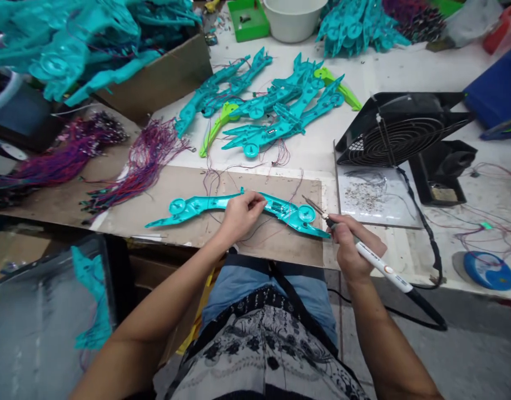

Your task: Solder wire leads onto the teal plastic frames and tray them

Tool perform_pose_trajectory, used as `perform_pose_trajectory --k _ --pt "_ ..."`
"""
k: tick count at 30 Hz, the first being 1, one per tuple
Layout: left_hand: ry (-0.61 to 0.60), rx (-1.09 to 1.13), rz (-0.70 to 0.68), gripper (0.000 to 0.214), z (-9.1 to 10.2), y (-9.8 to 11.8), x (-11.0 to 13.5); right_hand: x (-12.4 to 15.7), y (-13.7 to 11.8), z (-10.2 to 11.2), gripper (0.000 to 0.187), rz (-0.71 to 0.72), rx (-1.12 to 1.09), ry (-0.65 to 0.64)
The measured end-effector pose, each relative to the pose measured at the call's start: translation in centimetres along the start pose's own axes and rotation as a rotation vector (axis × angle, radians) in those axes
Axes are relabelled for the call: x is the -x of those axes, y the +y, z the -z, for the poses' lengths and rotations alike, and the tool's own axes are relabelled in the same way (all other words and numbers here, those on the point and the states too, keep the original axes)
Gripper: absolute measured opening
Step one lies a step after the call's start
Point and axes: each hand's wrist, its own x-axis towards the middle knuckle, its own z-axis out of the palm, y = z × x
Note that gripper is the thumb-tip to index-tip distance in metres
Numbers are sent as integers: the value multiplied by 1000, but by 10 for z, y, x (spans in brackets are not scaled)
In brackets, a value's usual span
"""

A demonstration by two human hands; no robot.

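A long, curved teal plastic part [209, 203] lies across the brown work board in front of me, with a round disc near each end. My left hand [242, 215] is over the middle of this part, its thumb and fingers pinched together. What they hold, if anything, is too small to make out. In my right hand [355, 247] is a white soldering iron [382, 266], gripped like a pen. Its metal tip points up and left, above the part's right-hand disc. Thin red and dark wires [263, 240] trail around the part.
A black fan [405, 128] stands at right on a white board, beside a black iron stand [441, 172]. More teal parts [288, 105] and bundled wires [149, 153] lie behind. At left are a loaded cardboard box [167, 78] and, lower down, a grey bin [38, 316].
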Motion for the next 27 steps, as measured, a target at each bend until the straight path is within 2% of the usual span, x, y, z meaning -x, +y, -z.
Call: perform_pose_trajectory --k 6,12,27 --pt "113 -115 -74 12 -13 -7 2 -17 -11 -25 17 191 -58 -160" --pt "154 -235 -148 11 -21 -4 6 -19 -9 -37 19 243 -39 -265" --pt "153 -295 -174 11 -22 -4 8 -21 -10 -42 18 282 -45 -309"
